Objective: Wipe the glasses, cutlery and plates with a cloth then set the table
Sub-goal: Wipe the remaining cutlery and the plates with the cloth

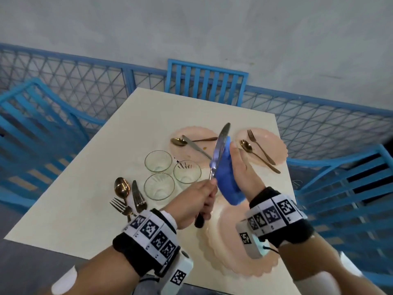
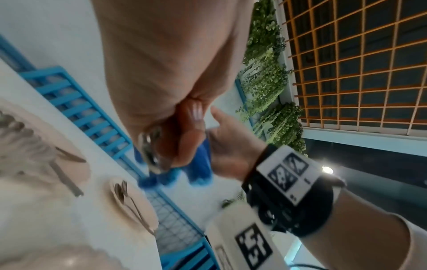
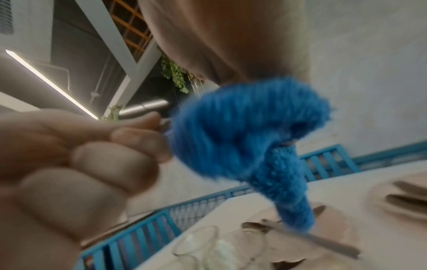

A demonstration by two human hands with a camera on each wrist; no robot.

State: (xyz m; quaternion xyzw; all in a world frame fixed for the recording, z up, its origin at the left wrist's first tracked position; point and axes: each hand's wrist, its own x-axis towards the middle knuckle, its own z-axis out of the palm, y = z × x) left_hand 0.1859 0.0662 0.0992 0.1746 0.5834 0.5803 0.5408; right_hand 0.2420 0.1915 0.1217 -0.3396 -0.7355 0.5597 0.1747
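Overhead, a pale grey plastered wall [image 1: 212, 28] fills the far side of the room, with a blue lattice railing [image 1: 74, 79] along its foot and blue slatted chairs [image 1: 205, 80] drawn up around a cream tabletop [image 1: 89, 188]. On that surface lie scalloped pink plates: one near the front edge [image 1: 234, 252] under the wrists, and two [image 1: 195, 145] at the far side [image 1: 270, 145] carrying a fork, spoons and a knife. Three clear glasses [image 1: 158, 160] stand clustered near the middle, with a spoon, knife and fork [image 1: 129, 196] laid together just left of them. Above the tabletop, the left hand [image 1: 195, 204] is curled round the dark handle of a knife [image 1: 220, 150], its blade pointing up and away. The right hand [image 1: 240, 167] grips a blue cloth [image 1: 227, 182], fingers wrapped into it, and presses it against the side of the blade. The wrist views show a ceiling light strip [image 3: 50, 82], hanging green plants [image 2: 265, 73] and an orange grid panel [image 2: 358, 64].
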